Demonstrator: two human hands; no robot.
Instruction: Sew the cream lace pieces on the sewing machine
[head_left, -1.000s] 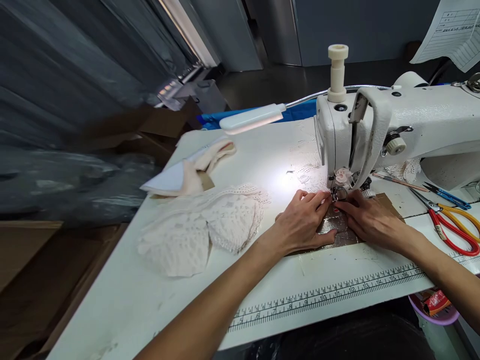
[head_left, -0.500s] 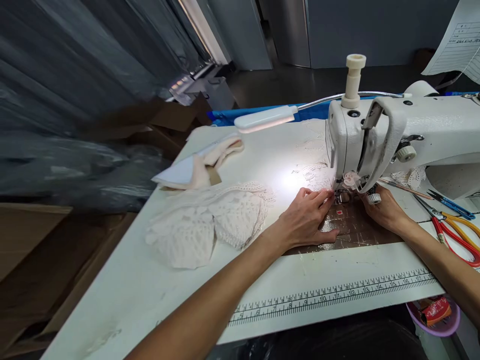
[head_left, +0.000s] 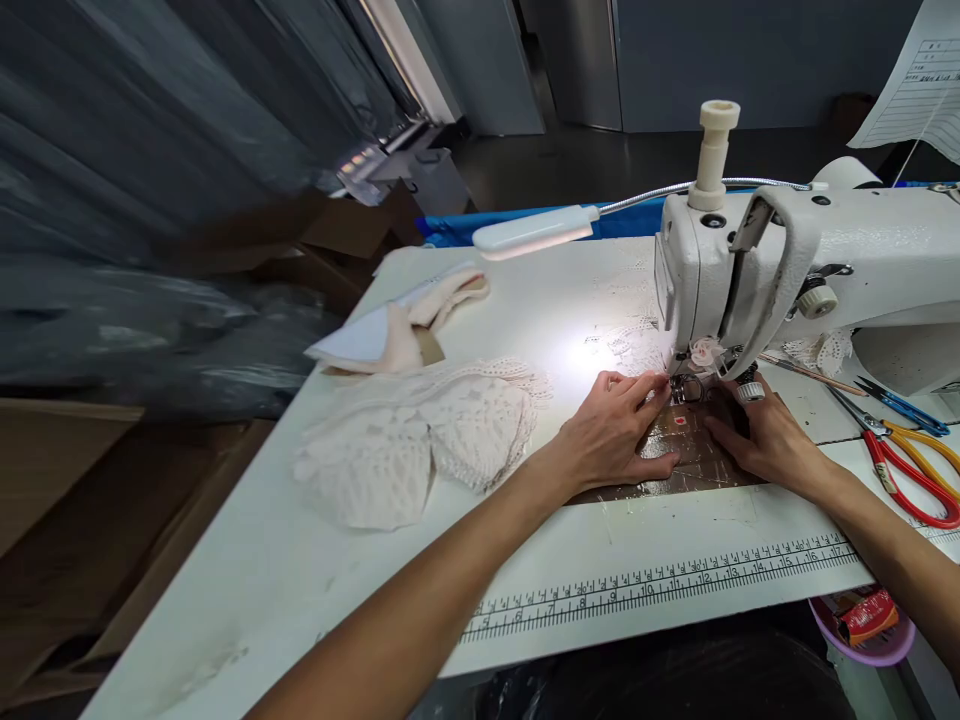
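Note:
My left hand point(head_left: 619, 430) rests left of the presser foot point(head_left: 686, 388) of a white sewing machine point(head_left: 720, 260). Its fingers stretch to the lace by the needle, and its thumb lies apart on the brown shiny plate point(head_left: 675, 450). White lace point(head_left: 630, 340) spreads on the table behind those fingers. To the right of the foot, my right hand point(head_left: 772, 435) lies low with its thumb out on the plate; the machine head partly hides its fingertips. A pink fabric rose point(head_left: 705, 352) is on the machine just above the foot.
Several lace pieces point(head_left: 420, 440) and folded cream fabric point(head_left: 405, 325) lie to the left. Red-handled scissors point(head_left: 900, 470), yellow-handled scissors point(head_left: 926, 447) and blue snips point(head_left: 904, 405) lie right. A lamp point(head_left: 534, 232) hangs above the table. A printed ruler point(head_left: 660, 583) runs along its front edge.
My right hand has drawn back slightly from behind the machine head, and its thumb now shows on the plate. My left hand stays in nearly the same place.

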